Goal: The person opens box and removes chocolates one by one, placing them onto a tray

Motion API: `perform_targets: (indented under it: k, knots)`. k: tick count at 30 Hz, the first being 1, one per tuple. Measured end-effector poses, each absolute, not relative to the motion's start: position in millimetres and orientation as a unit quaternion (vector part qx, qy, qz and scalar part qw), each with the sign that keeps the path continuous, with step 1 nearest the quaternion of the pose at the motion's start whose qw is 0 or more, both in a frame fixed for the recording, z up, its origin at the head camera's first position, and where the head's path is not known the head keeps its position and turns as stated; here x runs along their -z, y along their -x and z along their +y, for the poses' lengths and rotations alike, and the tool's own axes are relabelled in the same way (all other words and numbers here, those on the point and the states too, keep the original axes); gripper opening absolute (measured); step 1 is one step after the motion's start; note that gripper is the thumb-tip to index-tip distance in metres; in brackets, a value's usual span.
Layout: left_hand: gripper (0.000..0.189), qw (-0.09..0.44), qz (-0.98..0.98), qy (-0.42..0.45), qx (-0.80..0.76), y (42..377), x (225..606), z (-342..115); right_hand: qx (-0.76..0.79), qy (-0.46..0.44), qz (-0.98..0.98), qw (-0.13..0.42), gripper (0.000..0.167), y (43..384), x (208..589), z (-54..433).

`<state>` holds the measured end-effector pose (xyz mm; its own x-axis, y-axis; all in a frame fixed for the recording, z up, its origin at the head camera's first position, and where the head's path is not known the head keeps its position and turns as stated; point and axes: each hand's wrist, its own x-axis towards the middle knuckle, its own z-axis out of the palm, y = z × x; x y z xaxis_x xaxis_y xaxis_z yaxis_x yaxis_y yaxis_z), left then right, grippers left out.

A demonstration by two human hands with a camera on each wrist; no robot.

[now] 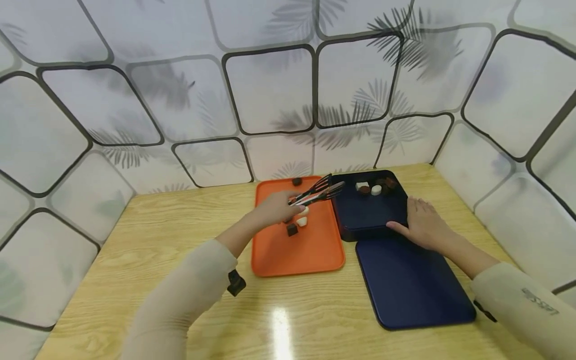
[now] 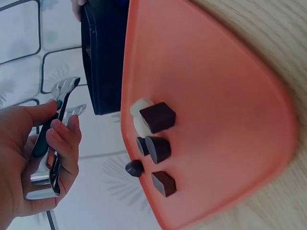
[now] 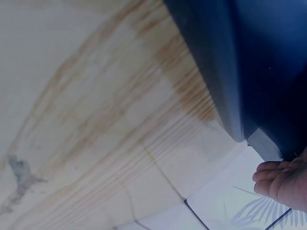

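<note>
Leaf-patterned walls (image 1: 270,95) border a pale wooden counter (image 1: 180,235). Above its orange tray (image 1: 310,255), the left hand (image 1: 275,206) grips tongs (image 1: 320,195); the right hand (image 1: 425,226), thumb spread, rests at the dark box (image 1: 369,215)'s edge.

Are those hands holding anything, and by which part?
The left hand holds tongs by the handles, slotted heads free. The right hand only rests against the dark box, fingers outstretched.
</note>
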<state>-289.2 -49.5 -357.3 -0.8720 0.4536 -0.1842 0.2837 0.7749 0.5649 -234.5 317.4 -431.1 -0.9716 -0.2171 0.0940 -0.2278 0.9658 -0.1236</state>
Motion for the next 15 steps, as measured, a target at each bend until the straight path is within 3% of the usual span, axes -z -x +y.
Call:
perform_targets:
  k: [15]
  knots:
    - [0.052, 0.194, 0.913, -0.206, -0.294, 302, 364, 4, -0.057, -0.121, -0.989, 0.062, 0.094, 235, 430, 317]
